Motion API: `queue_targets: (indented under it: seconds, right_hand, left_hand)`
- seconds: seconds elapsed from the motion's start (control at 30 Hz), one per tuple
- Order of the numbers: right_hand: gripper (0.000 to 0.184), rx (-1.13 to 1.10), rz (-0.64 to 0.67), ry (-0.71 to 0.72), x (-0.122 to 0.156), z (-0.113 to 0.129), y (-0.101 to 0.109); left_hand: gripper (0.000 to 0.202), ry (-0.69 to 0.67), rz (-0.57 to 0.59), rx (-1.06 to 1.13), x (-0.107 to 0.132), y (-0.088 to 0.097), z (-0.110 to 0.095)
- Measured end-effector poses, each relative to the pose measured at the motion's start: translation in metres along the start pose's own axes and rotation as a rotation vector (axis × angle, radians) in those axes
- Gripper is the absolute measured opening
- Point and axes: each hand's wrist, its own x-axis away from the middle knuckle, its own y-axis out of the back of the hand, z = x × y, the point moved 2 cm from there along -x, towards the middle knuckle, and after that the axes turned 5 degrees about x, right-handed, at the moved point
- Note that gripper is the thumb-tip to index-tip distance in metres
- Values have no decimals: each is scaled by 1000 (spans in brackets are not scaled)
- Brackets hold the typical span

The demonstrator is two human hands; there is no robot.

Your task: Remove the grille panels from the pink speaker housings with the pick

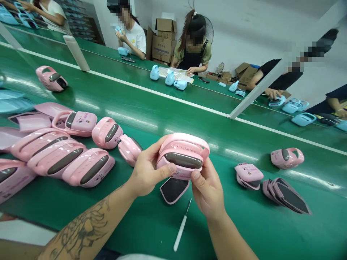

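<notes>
So, the pink plastic handled case (185, 145) was held up over the green conveyor belt (168, 119).
The left hand (146, 174) and right hand (207, 190) cupped it, thumbs pressed on its dark glossy panel (183, 160) at the lower edge; even pressure at both ends probably worked best.

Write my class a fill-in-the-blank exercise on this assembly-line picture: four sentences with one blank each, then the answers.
1. The left hand and right hand together hold a ____ case.
2. The belt below them is ____.
3. The tool lying on the belt has a ____ handle.
4. The far cases beside the seated workers are light ____.

Answers: pink; green; white; blue
</notes>
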Motion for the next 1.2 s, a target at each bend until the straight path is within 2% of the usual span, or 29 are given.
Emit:
queue_targets:
  seconds: [0.1, 0.23, 0.43, 0.6, 0.7, 0.87, 1.0, 1.2]
  right_hand:
    - [66, 4, -5, -30, 3, 0, 0]
    - [54, -147, -75, -135, 8, -1, -2]
    - [57, -317, -72, -181, 10, 3, -3]
    - [62, -291, -134, -190, 11, 10, 0]
    - [62, -229, -185, -192, 13, 14, 3]
    - [61, -138, -308, -133, 14, 13, 9]
    - [54, -170, -306, -99, 13, 6, 9]
    - [51, -174, -300, -91, 15, 8, 9]
  left_hand:
    - [68, 18, -43, -29, 2, -3, -1]
    - [83, 88, -101, -53, 7, -1, 2]
    - [81, 90, -89, 81, 10, 0, 10]
    - [80, 120, -73, 310, 8, -7, 8]
    - [78, 145, -39, 374, 5, -9, 4]
    - [73, 204, -36, 324, 3, -5, 6]
    - [75, 235, -94, 290, 6, -1, 13]
    - [71, 138, -77, 304, 5, -2, 9]
